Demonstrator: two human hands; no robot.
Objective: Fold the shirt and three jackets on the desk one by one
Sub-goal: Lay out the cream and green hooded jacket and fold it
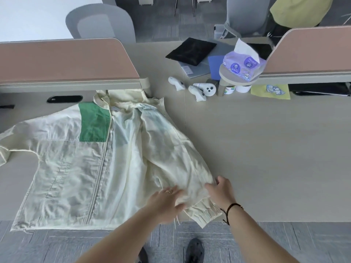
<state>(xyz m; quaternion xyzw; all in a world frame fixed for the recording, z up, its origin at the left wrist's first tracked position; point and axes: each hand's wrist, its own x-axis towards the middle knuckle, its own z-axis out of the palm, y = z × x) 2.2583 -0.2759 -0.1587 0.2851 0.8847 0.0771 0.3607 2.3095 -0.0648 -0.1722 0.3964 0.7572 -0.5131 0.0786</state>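
Observation:
A cream zip jacket (79,168) with a green chest patch lies front up on the light wooden desk (266,158), its hem at the near edge. Its right sleeve is folded in over the body, cuff (206,215) hanging at the desk's front edge. My left hand (167,203) lies flat with straight fingers on the folded sleeve near the hem. My right hand (220,190) rests with straight fingers on the sleeve's outer edge, just right of the left hand. The left sleeve (11,141) spreads out toward the desk's left side.
Pink-brown dividers (66,59) stand behind the jacket and at the far right. At the back lie a black folded cloth (190,51), white controllers (197,90), a tissue pack (243,66), small tubs and a yellow cloth (269,92). Bare desk lies right of the jacket.

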